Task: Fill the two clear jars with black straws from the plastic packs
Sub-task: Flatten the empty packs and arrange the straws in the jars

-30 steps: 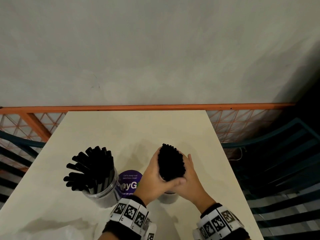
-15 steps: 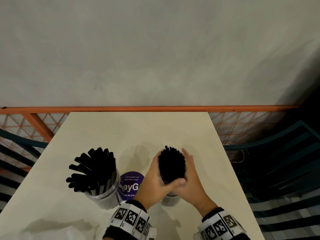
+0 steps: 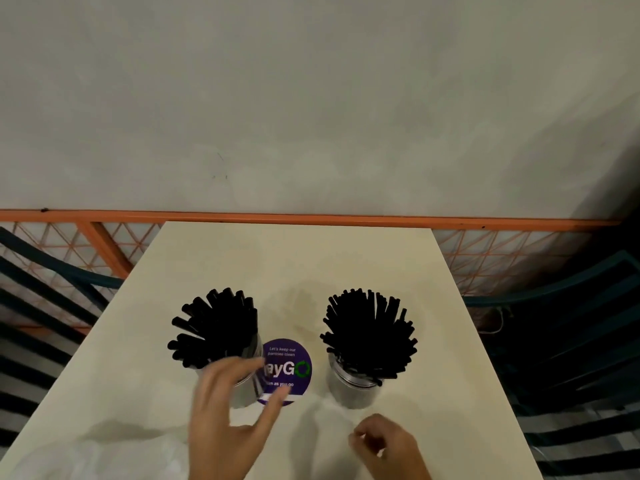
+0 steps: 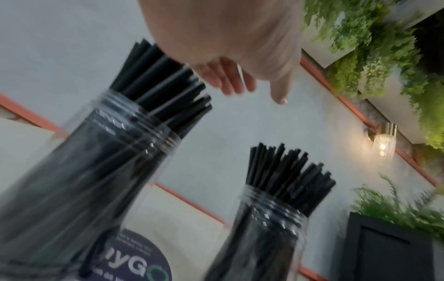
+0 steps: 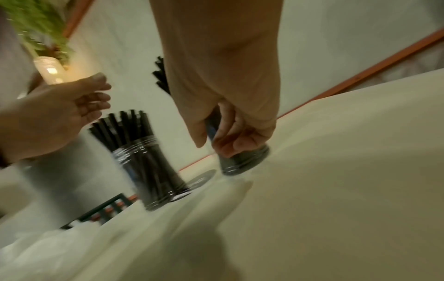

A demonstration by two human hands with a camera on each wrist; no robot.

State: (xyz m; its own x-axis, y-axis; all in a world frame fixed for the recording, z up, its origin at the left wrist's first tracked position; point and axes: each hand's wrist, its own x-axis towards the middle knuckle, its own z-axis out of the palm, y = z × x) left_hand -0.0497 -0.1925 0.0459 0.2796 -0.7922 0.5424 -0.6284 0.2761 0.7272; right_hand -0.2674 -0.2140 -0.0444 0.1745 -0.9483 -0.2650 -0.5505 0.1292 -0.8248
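Both jars standing upright on the counter (image 3: 311, 265), well apart, with a round purple sticker (image 3: 287, 370) between them. Left jar (image 3: 242, 386) packed with black straws (image 3: 218, 330) fanning above its rim; right jar (image 3: 353, 389) likewise full. Left hand (image 3: 228, 420) spread loose just before the left jar, fingers (image 3: 239, 370) straight, gripping nothing. Right hand (image 3: 384, 445) near the counter's front edge, fingers curled, seemingly empty, though blurred. Crumpled plastic wrap (image 3: 86, 455), probably a spent pack, at the near left corner. Filling apparently done; only tidying the wrap seems left.
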